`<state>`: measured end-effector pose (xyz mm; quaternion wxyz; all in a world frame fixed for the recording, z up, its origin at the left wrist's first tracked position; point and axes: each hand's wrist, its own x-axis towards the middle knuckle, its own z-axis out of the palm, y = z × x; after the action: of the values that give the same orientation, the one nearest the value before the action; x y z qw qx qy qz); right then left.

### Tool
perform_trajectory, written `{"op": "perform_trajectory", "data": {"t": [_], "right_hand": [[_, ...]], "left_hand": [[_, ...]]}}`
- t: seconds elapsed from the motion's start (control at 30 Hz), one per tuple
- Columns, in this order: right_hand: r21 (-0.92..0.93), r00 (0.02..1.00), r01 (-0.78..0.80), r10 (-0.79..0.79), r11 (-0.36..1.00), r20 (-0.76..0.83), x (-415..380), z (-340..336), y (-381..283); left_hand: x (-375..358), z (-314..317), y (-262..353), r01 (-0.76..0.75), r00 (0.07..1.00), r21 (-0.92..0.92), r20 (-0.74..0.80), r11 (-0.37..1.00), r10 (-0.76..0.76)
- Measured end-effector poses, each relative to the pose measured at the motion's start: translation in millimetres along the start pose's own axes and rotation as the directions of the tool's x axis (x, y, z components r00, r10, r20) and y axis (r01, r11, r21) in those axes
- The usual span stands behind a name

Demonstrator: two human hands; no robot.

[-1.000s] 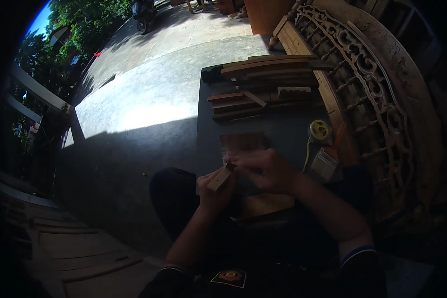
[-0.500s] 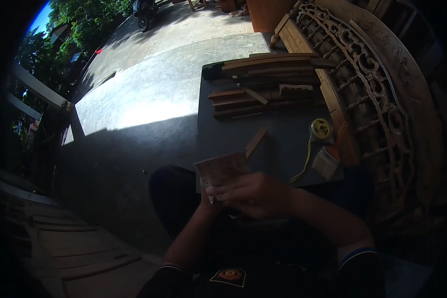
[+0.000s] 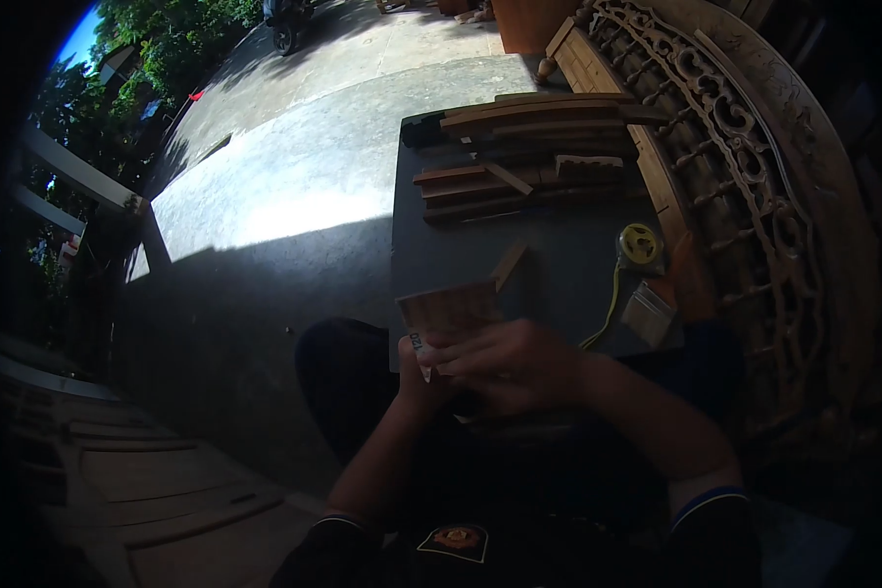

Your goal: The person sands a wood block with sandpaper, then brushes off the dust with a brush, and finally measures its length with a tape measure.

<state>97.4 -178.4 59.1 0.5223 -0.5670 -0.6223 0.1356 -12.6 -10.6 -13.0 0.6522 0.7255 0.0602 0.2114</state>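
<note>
A sheet of sandpaper [image 3: 453, 306], marked "120" on its pale back, is held up in front of my lap at the near edge of the dark table [image 3: 431, 250]. My left hand [image 3: 421, 387] grips its lower left part from below, most of those fingers hidden. Across the lower right side, my right hand [image 3: 524, 363] is closed on the sheet with fingers pointing left. Just beyond the sheet a small wooden strip [image 3: 512, 263] lies on the table.
Several wooden lengths [image 3: 549, 122] lie at the table's far end, with shorter moulded pieces [image 3: 461, 186] nearer. A yellow tape measure [image 3: 641, 247] and a small clear bag [image 3: 648, 316] sit at right. A carved wooden frame [image 3: 735, 157] stands along the right side.
Both hands and the sandpaper have shifted slightly up and to the right in view. The hold on the sheet looks the same.
</note>
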Motion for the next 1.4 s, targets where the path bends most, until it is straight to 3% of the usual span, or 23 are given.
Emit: {"op": "perform_trajectory", "data": {"t": [0.03,0.1,0.2,0.23,0.3,0.33,0.4,0.43,0.53,0.57,0.63,0.67,0.77,0.83,0.9,0.93,1.0,1.03,1.1,1.2,1.23,1.33,1.4], "right_hand": [[-0.014,0.995,-0.104,0.104,0.995,0.011,-4,-11,16],[-0.038,0.929,-0.326,0.312,0.945,-0.197,-5,-39,39],[-0.221,0.861,-0.467,0.383,0.856,-0.335,-10,-58,66],[-0.261,0.896,-0.423,0.357,0.868,-0.263,-7,-49,55],[-0.040,0.968,-0.205,0.196,0.978,-0.156,-2,-13,20],[-0.029,0.984,-0.158,0.155,0.987,-0.090,0,-6,9],[0.011,0.997,-0.067,0.066,0.998,0.026,1,5,-7],[0.044,0.994,-0.104,0.103,0.994,0.040,-2,-2,5],[-0.040,0.892,-0.433,0.422,0.900,-0.164,-7,-42,41],[-0.084,0.861,-0.489,0.464,0.868,-0.210,-9,-50,49],[-0.162,0.791,-0.591,0.529,0.790,-0.305,-7,-60,55],[-0.164,0.866,-0.467,0.412,0.869,-0.282,-8,-52,53],[-0.126,0.985,-0.106,0.087,0.986,-0.149,-2,1,14],[-0.044,0.998,-0.019,0.016,0.999,-0.066,1,6,-10],[0.046,0.999,-0.009,0.011,0.999,-0.050,-2,-5,-17],[0.019,0.960,-0.110,0.111,0.994,-0.255,-6,-22,-18],[0.066,0.778,-0.262,0.251,0.963,-0.576,-11,-58,-20],[0.126,0.659,-0.300,0.301,0.946,-0.690,-12,-71,-20],[0.157,0.507,-0.284,0.287,0.946,-0.813,-21,-89,-1],[0.363,0.358,-0.290,0.453,0.885,-0.817,-25,-95,11],[0.440,0.262,-0.275,0.507,0.855,-0.821,-22,-91,18],[0.378,0.394,-0.316,0.483,0.870,-0.782,-19,-77,14],[0.208,0.546,-0.517,0.507,0.830,-0.667,-21,-63,10]], "left_hand": [[8,-2,8,-0.261,0.965,0.415,0.145,0.872,0.220],[12,7,27,-0.071,0.997,0.390,0.033,0.918,0.063],[12,11,33,0.088,0.996,0.319,-0.042,0.944,-0.079],[14,9,33,0.115,0.993,0.296,-0.052,0.948,-0.104],[17,-3,7,-0.214,0.977,0.298,0.046,0.931,0.209],[14,-7,-4,-0.360,0.933,0.292,0.093,0.886,0.349],[5,-12,-15,-0.317,0.949,0.311,0.102,0.896,0.300],[6,-11,-11,-0.303,0.953,0.317,0.113,0.898,0.282],[15,9,28,-0.063,0.997,0.366,-0.023,0.928,0.077],[14,10,27,-0.074,0.995,0.370,-0.028,0.926,0.091],[13,10,32,0.032,0.999,0.299,-0.032,0.954,-0.024],[14,9,33,0.085,0.996,0.265,-0.034,0.961,-0.079],[11,-5,2,-0.190,0.982,0.298,0.059,0.935,0.181],[2,-3,-11,0.039,0.999,-0.115,-0.029,0.993,-0.043],[12,-4,1,-0.146,0.989,0.212,0.025,0.966,0.144],[15,-2,15,-0.093,0.995,0.264,-0.004,0.960,0.098],[17,6,29,0.023,0.996,0.353,-0.090,0.935,0.009],[18,7,30,-0.045,0.993,0.380,-0.081,0.924,0.082],[18,9,38,0.020,0.994,0.298,-0.108,0.954,0.013],[17,10,35,0.067,0.987,0.172,-0.159,0.983,-0.040],[15,10,33,0.073,0.983,0.129,-0.179,0.989,-0.050],[14,12,32,0.040,0.980,0.058,-0.195,0.998,-0.028],[11,14,31,0.025,0.989,0.087,-0.149,0.996,-0.012]]}}
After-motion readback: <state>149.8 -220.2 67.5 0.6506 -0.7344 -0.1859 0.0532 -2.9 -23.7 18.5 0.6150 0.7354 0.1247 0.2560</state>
